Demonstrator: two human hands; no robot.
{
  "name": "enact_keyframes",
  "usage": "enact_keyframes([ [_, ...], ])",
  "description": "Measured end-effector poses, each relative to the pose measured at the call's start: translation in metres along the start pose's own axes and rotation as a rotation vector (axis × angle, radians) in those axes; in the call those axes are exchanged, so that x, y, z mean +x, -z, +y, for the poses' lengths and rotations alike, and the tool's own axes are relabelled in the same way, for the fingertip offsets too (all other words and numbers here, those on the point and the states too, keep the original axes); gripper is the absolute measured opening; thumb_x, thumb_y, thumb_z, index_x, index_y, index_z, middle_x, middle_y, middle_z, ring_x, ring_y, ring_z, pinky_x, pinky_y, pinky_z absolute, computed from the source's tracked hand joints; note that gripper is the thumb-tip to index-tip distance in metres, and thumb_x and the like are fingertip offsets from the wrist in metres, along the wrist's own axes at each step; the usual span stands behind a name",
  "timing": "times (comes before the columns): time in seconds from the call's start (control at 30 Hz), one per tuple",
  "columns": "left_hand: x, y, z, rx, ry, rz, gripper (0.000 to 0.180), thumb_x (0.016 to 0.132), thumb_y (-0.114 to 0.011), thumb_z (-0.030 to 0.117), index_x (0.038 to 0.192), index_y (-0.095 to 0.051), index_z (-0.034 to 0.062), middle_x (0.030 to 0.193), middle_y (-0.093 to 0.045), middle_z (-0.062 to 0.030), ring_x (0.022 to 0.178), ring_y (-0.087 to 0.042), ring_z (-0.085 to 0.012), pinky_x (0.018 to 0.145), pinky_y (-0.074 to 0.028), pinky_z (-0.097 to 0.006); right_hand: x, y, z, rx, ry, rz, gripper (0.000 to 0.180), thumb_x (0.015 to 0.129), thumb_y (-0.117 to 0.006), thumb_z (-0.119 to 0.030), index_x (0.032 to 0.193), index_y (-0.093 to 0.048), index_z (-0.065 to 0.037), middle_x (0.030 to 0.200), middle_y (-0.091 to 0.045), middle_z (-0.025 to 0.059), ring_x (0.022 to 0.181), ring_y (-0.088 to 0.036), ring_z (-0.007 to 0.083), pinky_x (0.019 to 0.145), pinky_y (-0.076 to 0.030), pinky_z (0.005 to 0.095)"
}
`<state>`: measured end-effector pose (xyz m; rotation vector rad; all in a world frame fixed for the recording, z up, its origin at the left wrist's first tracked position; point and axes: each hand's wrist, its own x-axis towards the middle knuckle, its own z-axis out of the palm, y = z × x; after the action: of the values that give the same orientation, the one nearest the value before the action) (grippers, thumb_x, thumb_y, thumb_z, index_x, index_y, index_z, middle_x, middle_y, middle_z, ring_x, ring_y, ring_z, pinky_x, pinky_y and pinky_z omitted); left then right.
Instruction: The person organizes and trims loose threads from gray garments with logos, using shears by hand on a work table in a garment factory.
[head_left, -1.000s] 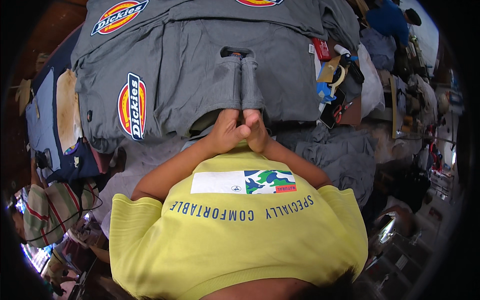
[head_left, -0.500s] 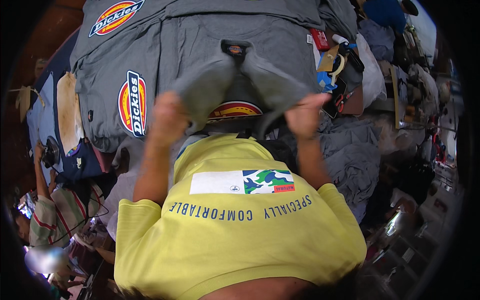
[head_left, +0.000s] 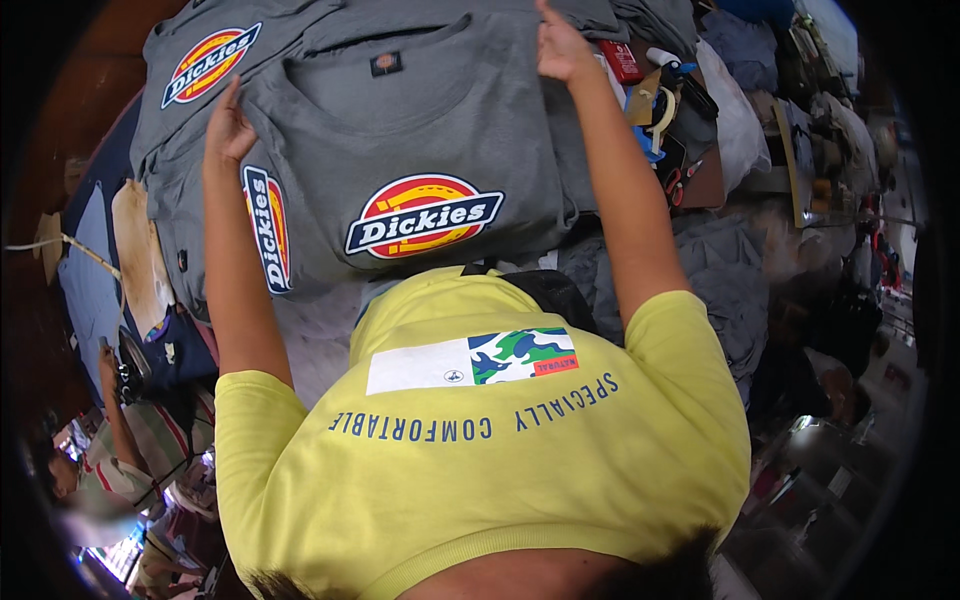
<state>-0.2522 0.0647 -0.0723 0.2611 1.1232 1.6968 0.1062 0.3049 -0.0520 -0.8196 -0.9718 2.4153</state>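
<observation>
Grey logo T-shirt spread flat on a stack of like shirts.
Left hand presses its left edge, fingers together and flat; right hand grips its right edge, fingers curled. Tape roll lies just right.

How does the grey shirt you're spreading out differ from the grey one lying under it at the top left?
The spread grey shirt lies on top, its whole round chest badge and neckline showing; the lower grey shirt is mostly covered, only a corner with its badge visible. The left hand and right hand press the top one only. Both share colour and badge design.
</observation>
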Motion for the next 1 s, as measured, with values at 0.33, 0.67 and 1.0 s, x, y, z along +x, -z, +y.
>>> enact_keyframes([
  [0.33, 0.021, -0.023, -0.019, 1.825, -0.581, 0.619, 0.045, 0.072, -0.066, 0.034, 0.109, -0.055, 0.0115, 0.103, -0.056, -0.0162, 0.094, -0.054, -0.0316, 0.082, -0.043, -0.039, -0.095, 0.056, 0.011, -1.152, 0.148, 0.238, 0.045, 0.084, -0.048, -0.047, 0.098, -0.061, -0.006, 0.087, -0.059, 0.0032, 0.08, -0.052, 0.0123, 0.072, -0.043, 0.0261],
  [0.67, 0.056, -0.223, -0.17, 1.82, -1.109, -0.511, 0.033, 0.082, -0.055, 0.02, 0.113, -0.052, 0.0302, 0.125, -0.041, -0.0076, 0.114, -0.039, -0.0317, 0.09, -0.039, -0.045, -0.236, 0.047, 0.122, -1.339, -0.084, 0.272, 0.041, 0.067, -0.071, -0.026, 0.104, -0.057, -0.013, 0.092, -0.052, 0.0092, 0.084, -0.054, 0.0252, 0.073, -0.044, 0.0344],
  [1.0, 0.1, -0.236, -0.198, 1.774, -0.825, -0.42, 0.019, 0.084, -0.05, 0.03, 0.102, -0.055, 0.0278, 0.117, -0.048, -0.0006, 0.108, -0.045, -0.0301, 0.08, -0.037, -0.057, -0.248, 0.072, 0.138, -1.137, -0.017, 0.672, 0.026, 0.069, -0.071, -0.012, 0.076, -0.047, -0.005, 0.078, -0.053, 0.0049, 0.067, -0.05, 0.0131, 0.06, -0.04, 0.0276],
])
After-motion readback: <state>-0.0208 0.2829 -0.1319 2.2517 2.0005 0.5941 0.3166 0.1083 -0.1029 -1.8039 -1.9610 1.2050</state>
